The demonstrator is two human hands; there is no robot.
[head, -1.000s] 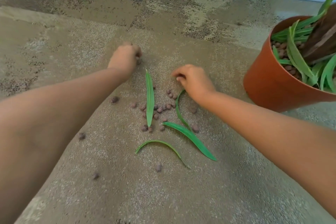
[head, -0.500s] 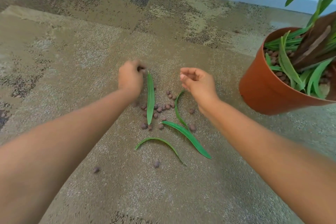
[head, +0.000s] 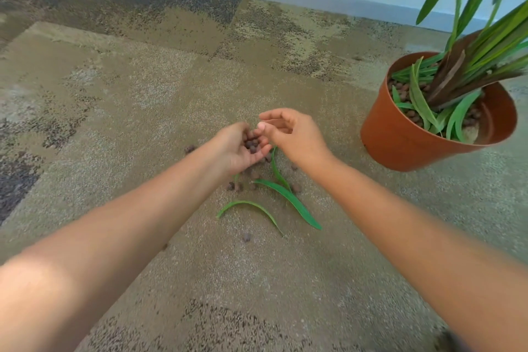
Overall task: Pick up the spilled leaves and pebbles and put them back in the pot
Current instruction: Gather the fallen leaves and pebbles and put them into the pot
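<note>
Both hands meet above the spill: I see my left hand (head: pixel 243 148) cupped palm-up, cradling small brown pebbles (head: pixel 253 143), while my right hand (head: pixel 291 134) hovers loosely curled, fingertips touching the left; whether it pinches anything I cannot tell. Part of the spill is hidden beneath them. Slender glossy leaves (head: pixel 288 200) and round, rough loose pebbles (head: pixel 246 236) lie on mottled tan carpet (head: pixel 143 100). At right stands the smooth terracotta-coloured pot (head: pixel 405 137), its plant (head: pixel 468 46) cut off above.
</note>
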